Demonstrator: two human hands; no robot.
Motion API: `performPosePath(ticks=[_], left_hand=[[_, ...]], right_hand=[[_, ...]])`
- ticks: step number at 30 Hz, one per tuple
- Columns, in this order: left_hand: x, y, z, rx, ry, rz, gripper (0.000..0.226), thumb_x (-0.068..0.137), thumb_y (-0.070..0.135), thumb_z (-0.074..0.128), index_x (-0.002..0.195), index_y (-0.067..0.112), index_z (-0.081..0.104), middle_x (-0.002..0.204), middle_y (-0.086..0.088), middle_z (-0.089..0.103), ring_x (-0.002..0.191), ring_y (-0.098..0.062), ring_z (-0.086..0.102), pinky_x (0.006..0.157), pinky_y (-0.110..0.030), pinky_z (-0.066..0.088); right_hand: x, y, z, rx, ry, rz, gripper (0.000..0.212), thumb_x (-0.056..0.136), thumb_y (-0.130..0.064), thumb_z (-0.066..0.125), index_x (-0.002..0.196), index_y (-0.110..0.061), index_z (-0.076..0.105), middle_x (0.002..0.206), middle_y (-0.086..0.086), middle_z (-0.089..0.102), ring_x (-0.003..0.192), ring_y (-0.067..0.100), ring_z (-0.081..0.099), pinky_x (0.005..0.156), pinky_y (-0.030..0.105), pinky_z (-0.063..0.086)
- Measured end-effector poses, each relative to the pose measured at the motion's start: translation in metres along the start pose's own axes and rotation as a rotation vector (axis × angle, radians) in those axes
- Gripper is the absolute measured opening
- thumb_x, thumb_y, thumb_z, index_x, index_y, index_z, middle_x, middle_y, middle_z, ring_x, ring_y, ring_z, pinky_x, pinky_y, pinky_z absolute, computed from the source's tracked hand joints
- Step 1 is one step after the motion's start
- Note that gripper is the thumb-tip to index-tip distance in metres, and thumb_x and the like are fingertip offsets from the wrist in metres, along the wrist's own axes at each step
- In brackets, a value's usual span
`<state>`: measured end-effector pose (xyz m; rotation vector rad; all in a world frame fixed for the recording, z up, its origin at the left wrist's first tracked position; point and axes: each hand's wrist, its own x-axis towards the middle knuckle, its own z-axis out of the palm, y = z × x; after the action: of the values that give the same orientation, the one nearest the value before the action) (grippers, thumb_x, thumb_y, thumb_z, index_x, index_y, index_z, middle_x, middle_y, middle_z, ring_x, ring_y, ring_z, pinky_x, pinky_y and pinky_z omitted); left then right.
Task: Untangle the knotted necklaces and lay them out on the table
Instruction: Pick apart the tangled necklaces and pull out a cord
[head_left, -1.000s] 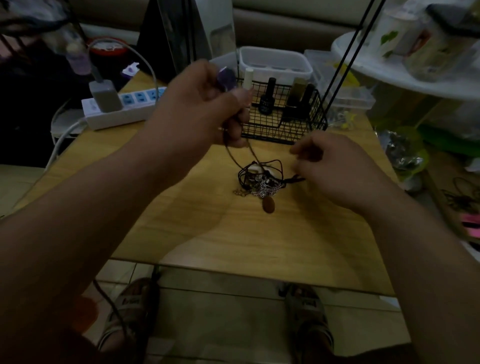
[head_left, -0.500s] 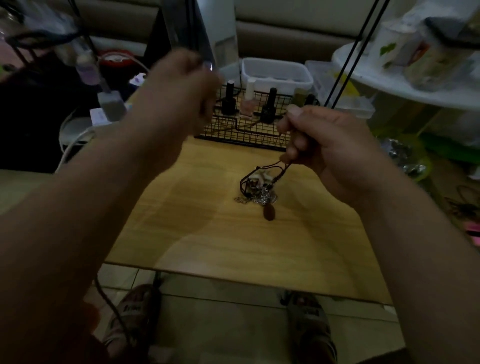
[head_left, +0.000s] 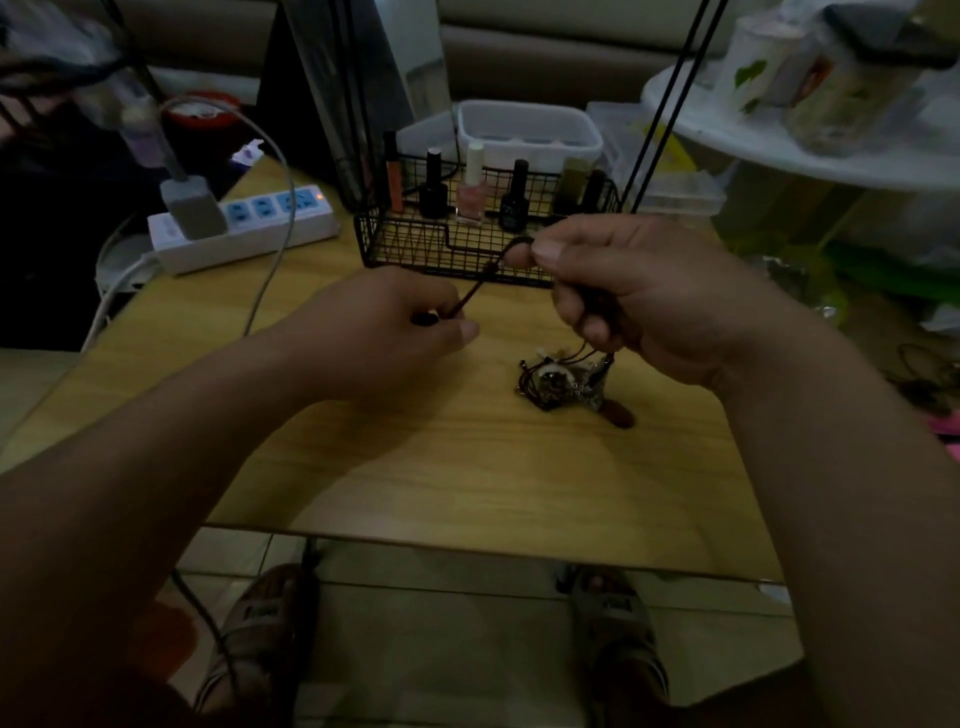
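- Nearest me, the wooden counter (head_left: 467, 483) carries the tangle of necklaces (head_left: 563, 384), a small heap of dark cords and fine silver chain with a brown oval pendant (head_left: 621, 415) lying at its right edge. I judge the whole clump light and limp. The chain looks thin enough to kink or snap under a hard tug, so the cords are the safer place to take hold.
- Just above the heap, my right hand (head_left: 649, 301) has its lower fingers (head_left: 592, 322) curled around strands that drop straight into the tangle, with the heap directly beneath them.
- To the left and well clear of the heap, my left hand (head_left: 384, 338) pinches one end of a dark reddish cord (head_left: 475, 291) between thumb and fingertips.
- That cord runs up and right, fairly taut, to my right thumb and forefinger, which pinch its other end. I judge it soft but not slippery.
- Beyond both hands stands a black wire basket (head_left: 415, 249).
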<state>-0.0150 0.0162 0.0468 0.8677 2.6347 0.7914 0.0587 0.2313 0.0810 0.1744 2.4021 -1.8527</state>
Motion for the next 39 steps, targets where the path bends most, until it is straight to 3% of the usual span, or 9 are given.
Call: performPosePath(ticks=[7, 9, 12, 16, 20, 25, 30, 34, 39], left_hand=[[0.006, -0.005, -0.001, -0.163, 0.220, -0.165, 0.042, 0.109, 0.038, 0.046, 0.088, 0.007, 0.066, 0.084, -0.007, 0.062, 0.068, -0.015, 0.053, 0.061, -0.032, 0.039], [0.006, -0.008, -0.002, -0.163, 0.192, -0.234, 0.038, 0.108, 0.035, 0.048, 0.091, 0.007, 0.068, 0.087, -0.009, 0.067, 0.071, -0.018, 0.057, 0.063, -0.032, 0.043], [0.006, -0.010, 0.003, -0.061, 0.178, -0.160, 0.015, 0.100, 0.031, 0.059, 0.107, 0.020, 0.067, 0.106, 0.002, 0.067, 0.093, -0.016, 0.063, 0.076, -0.035, 0.050], [0.002, 0.004, 0.012, -0.218, 0.047, 0.144, 0.069, 0.093, 0.024, 0.072, 0.153, 0.034, 0.039, 0.147, 0.010, 0.055, 0.134, -0.002, 0.050, 0.105, -0.023, 0.043], [0.004, 0.005, 0.013, -0.420, -0.086, 0.187, 0.038, 0.095, 0.024, 0.069, 0.132, 0.027, 0.058, 0.095, -0.008, 0.074, 0.094, -0.032, 0.071, 0.090, -0.060, 0.057], [0.003, 0.003, 0.010, -0.310, -0.085, 0.187, 0.010, 0.097, 0.034, 0.068, 0.098, 0.024, 0.068, 0.087, -0.001, 0.068, 0.075, -0.012, 0.060, 0.070, -0.040, 0.051], [0.004, -0.002, -0.002, -0.536, -0.025, 0.177, 0.014, 0.105, 0.021, 0.055, 0.096, 0.012, 0.062, 0.098, -0.001, 0.076, 0.103, -0.017, 0.070, 0.092, -0.040, 0.052], [0.005, -0.005, -0.013, -0.891, -0.031, 0.151, 0.012, 0.096, 0.019, 0.050, 0.085, 0.015, 0.052, 0.068, -0.008, 0.050, 0.065, -0.027, 0.053, 0.074, -0.041, 0.061], [0.004, -0.007, -0.016, -0.857, -0.001, 0.076, 0.024, 0.105, 0.011, 0.046, 0.082, 0.016, 0.050, 0.063, -0.004, 0.034, 0.053, -0.017, 0.027, 0.047, -0.027, 0.025]], right_hand=[[0.002, 0.006, -0.008, -0.199, 0.189, -0.024, 0.012, 0.095, -0.022, 0.071, 0.093, -0.011, 0.074, 0.087, 0.015, 0.071, 0.069, 0.015, 0.065, 0.081, 0.037, 0.060], [0.003, 0.008, -0.008, -0.175, 0.189, -0.035, 0.010, 0.099, -0.012, 0.064, 0.100, -0.013, 0.074, 0.089, 0.014, 0.073, 0.070, 0.017, 0.066, 0.077, 0.036, 0.060], [0.003, 0.008, -0.002, -0.123, 0.104, -0.046, 0.015, 0.101, -0.005, 0.058, 0.106, -0.010, 0.071, 0.081, 0.007, 0.075, 0.071, 0.020, 0.069, 0.073, 0.031, 0.060], [0.006, 0.009, 0.012, -0.133, -0.007, -0.057, 0.012, 0.102, -0.005, 0.058, 0.110, -0.003, 0.066, 0.089, 0.015, 0.077, 0.072, 0.022, 0.070, 0.072, 0.030, 0.060], [0.008, 0.009, 0.014, -0.111, -0.015, -0.059, 0.013, 0.104, -0.007, 0.055, 0.112, -0.001, 0.063, 0.087, 0.014, 0.077, 0.073, 0.021, 0.070, 0.072, 0.030, 0.059], [0.006, 0.012, 0.011, -0.053, -0.022, -0.025, 0.014, 0.104, -0.007, 0.054, 0.113, 0.000, 0.062, 0.090, 0.020, 0.077, 0.077, 0.025, 0.072, 0.079, 0.034, 0.059], [0.004, 0.012, 0.008, -0.076, 0.011, -0.002, 0.016, 0.105, -0.011, 0.054, 0.113, -0.008, 0.067, 0.087, 0.013, 0.077, 0.076, 0.022, 0.072, 0.075, 0.032, 0.059], [0.003, 0.018, 0.007, -0.173, -0.022, -0.017, 0.018, 0.103, -0.009, 0.057, 0.108, -0.012, 0.073, 0.085, 0.006, 0.077, 0.078, 0.017, 0.073, 0.080, 0.032, 0.060], [0.004, 0.023, 0.007, -0.121, -0.082, 0.022, 0.018, 0.103, -0.010, 0.057, 0.108, -0.012, 0.075, 0.079, 0.005, 0.071, 0.070, 0.015, 0.066, 0.069, 0.023, 0.057]])
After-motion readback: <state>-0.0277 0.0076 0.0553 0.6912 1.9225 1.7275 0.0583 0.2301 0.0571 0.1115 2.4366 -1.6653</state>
